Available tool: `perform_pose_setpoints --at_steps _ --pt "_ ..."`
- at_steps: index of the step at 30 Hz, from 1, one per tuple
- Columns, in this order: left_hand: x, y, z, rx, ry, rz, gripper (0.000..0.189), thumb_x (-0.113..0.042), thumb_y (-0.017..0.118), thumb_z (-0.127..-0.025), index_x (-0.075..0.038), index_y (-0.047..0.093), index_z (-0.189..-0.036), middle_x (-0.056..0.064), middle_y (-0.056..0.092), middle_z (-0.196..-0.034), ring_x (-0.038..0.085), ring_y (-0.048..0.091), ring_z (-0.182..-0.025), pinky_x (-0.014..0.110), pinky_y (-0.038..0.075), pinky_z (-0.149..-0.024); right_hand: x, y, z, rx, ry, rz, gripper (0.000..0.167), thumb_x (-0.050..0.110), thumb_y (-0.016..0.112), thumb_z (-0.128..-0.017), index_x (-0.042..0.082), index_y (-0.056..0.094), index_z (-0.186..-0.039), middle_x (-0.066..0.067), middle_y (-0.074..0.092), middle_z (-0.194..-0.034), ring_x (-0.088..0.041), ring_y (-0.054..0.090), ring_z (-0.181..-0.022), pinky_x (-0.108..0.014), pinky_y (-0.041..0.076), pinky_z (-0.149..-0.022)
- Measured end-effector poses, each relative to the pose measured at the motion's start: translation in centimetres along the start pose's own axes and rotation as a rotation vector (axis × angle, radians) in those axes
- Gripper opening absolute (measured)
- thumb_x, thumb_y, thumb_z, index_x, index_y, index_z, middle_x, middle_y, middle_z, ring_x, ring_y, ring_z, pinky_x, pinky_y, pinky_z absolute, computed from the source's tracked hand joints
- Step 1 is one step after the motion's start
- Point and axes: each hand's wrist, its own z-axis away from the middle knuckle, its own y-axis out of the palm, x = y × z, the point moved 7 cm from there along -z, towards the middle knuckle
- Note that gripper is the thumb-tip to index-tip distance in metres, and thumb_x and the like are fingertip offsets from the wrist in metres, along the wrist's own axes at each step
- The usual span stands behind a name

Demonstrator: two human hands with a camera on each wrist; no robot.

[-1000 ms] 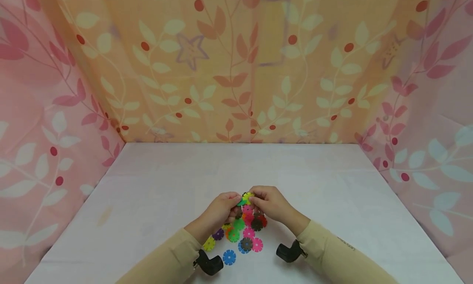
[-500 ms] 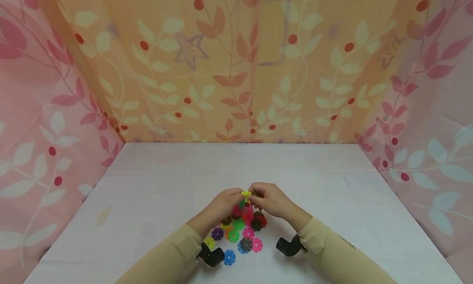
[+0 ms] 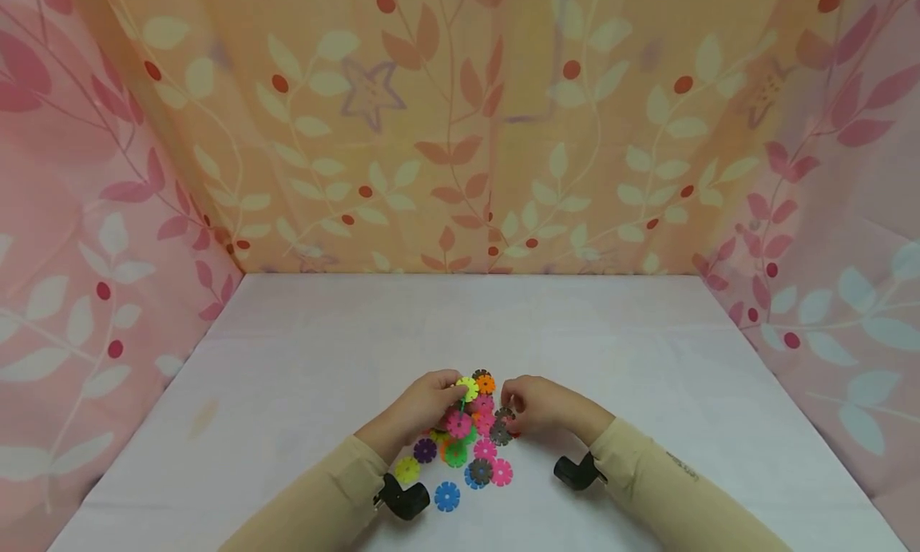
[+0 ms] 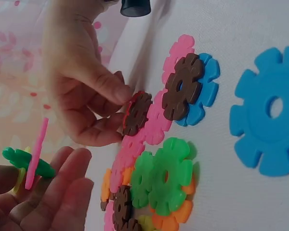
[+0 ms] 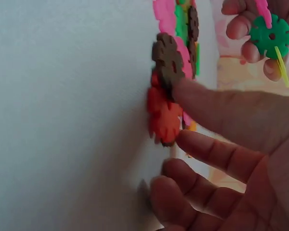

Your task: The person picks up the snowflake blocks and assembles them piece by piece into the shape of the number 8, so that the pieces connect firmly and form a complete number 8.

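My left hand [image 3: 426, 400] pinches a small cluster of joined plastic snowflake discs: a yellow disc [image 3: 468, 389], a green disc [image 5: 271, 36] and a pink disc [image 4: 37, 154], slotted at angles to each other. Over the right side of the pile, my right hand [image 3: 541, 406] has its thumb on the edge of a brown snowflake disc [image 5: 168, 60], with curled fingers close around it. Directly under that brown disc lies a red disc [image 5: 164, 115]. In the left wrist view, the right hand's fingertips sit at the edges of the brown and red pair.
Loose snowflake discs spread between the forearms, including a blue disc [image 3: 447, 496], a purple disc [image 3: 425, 450] and a bright green disc [image 4: 168, 175]. An orange disc [image 3: 485, 384] lies at the pile's far end. Patterned cloth [image 3: 460, 137] walls the white table [image 3: 323, 336] at back and sides.
Both hands were together at the cluster. My right hand has come away to the right and down to the pile, while my left keeps the cluster, shifted slightly left and turned.
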Motion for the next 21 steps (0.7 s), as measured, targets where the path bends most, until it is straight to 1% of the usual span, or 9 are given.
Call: perform_pose_setpoints --at_steps 4,6,11,14,15,17,18,21 --pt "0.2 0.0 0.0 0.007 -0.005 0.009 0.023 -0.023 0.047 -0.096 -0.003 0.055 -0.087 0.008 0.063 -0.081 0.013 0.053 -0.06 0.027 0.051 -0.056 0.1 0.8 -0.2 0.006 -0.027 0.027 0.03 0.021 0.079 -0.069 0.017 0.057 -0.089 0.001 0.047 -0.076 -0.014 0.045 -0.07 -0.027 0.039 -0.06" --pt "0.3 0.0 0.1 0.012 -0.006 0.009 0.022 -0.022 0.048 -0.095 -0.003 0.056 -0.087 0.007 0.063 -0.079 0.013 0.053 -0.059 0.028 0.051 -0.056 0.4 1.0 -0.3 0.006 -0.036 0.034 0.031 0.023 0.08 -0.068 0.018 0.058 -0.089 0.001 0.046 -0.077 -0.014 0.045 -0.07 -0.026 0.039 -0.059" --pt "0.6 0.0 0.1 0.017 -0.015 -0.005 0.019 -0.021 0.05 -0.094 -0.005 0.059 -0.088 0.004 0.059 -0.074 0.011 0.051 -0.057 0.027 0.051 -0.056 1.4 1.5 -0.6 0.011 -0.107 0.05 0.02 0.017 0.078 -0.071 0.02 0.06 -0.08 0.004 0.046 -0.077 -0.01 0.045 -0.07 -0.022 0.041 -0.06" --pt "0.7 -0.1 0.0 0.009 -0.027 0.005 0.02 -0.022 0.05 -0.094 -0.006 0.058 -0.086 0.004 0.06 -0.073 0.012 0.05 -0.056 0.026 0.05 -0.054 1.6 1.2 -0.6 0.006 -0.119 0.008 0.014 0.012 0.073 -0.075 0.02 0.062 -0.078 0.009 0.052 -0.076 -0.008 0.048 -0.069 -0.021 0.043 -0.061" --pt "0.7 -0.2 0.0 0.001 -0.031 0.009 0.021 -0.023 0.05 -0.094 -0.006 0.059 -0.086 0.003 0.059 -0.073 0.012 0.05 -0.056 0.025 0.049 -0.054 1.6 1.0 -0.5 -0.006 -0.111 -0.009 0.012 0.011 0.072 -0.076 0.019 0.063 -0.077 0.01 0.053 -0.075 -0.007 0.049 -0.069 -0.021 0.044 -0.061" --pt "0.7 -0.4 -0.1 -0.019 -0.032 0.019 0.022 -0.024 0.05 -0.094 -0.006 0.059 -0.086 0.004 0.058 -0.073 0.012 0.048 -0.056 0.025 0.048 -0.053 1.5 0.2 -0.5 -0.061 -0.099 -0.043 0.005 0.015 0.071 -0.079 0.017 0.067 -0.077 0.011 0.054 -0.075 -0.007 0.049 -0.069 -0.022 0.045 -0.061" --pt "0.6 -0.4 -0.2 -0.028 -0.04 0.028 0.022 -0.025 0.051 -0.094 -0.006 0.059 -0.086 0.004 0.058 -0.074 0.013 0.048 -0.056 0.024 0.047 -0.052 1.6 -0.4 -0.4 -0.1 -0.096 -0.059 0.003 0.016 0.07 -0.08 0.016 0.069 -0.078 0.011 0.054 -0.074 -0.007 0.05 -0.068 -0.022 0.045 -0.06" --pt "0.7 -0.6 -0.2 -0.051 -0.051 0.041 0.023 -0.027 0.052 -0.093 -0.007 0.061 -0.087 0.003 0.056 -0.073 0.013 0.047 -0.057 0.023 0.047 -0.052 1.8 -1.9 -0.2 -0.24 -0.114 -0.072 0.005 0.022 0.07 -0.08 0.017 0.072 -0.08 0.013 0.054 -0.073 -0.006 0.049 -0.067 -0.021 0.045 -0.059"
